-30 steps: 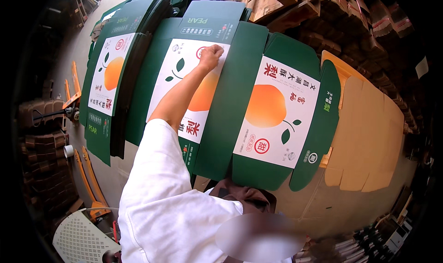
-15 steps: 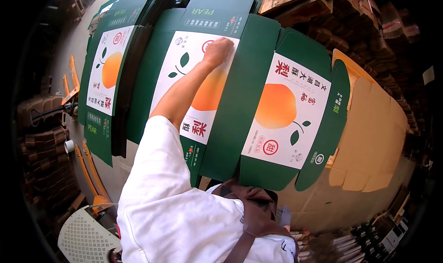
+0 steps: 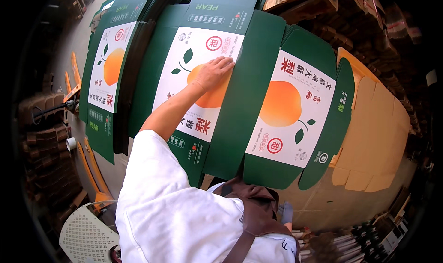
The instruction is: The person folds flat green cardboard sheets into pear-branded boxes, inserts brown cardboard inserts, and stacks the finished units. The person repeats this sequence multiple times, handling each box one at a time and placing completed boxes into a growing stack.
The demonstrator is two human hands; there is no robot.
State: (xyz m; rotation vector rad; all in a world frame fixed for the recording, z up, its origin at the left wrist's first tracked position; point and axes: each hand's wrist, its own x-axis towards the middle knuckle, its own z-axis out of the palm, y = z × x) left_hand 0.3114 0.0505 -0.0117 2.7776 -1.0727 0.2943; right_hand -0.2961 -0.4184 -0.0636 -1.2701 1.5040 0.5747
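My left hand lies palm down on a flat, unfolded carton, its fingers stretched toward the crease beside the printed panel. The carton is green with white panels showing orange pears and green leaves. Its two printed panels are joined by a plain green strip, and rounded flaps stick out on the right. Nothing shows in the hand. My bare forearm crosses the left panel from a white sleeve. My right hand is out of sight.
Left of the carton stands a tall stack of matching flat cartons. Brown cardboard extends on the right. A yellow pallet truck and a beige perforated seat are at the left. Bundled cardboard is piled at the back.
My left hand has slid nearer along the panel, from its far edge down onto the pear print. Its fingers, curled before, are now stretched out. The carton shifts slightly in view.
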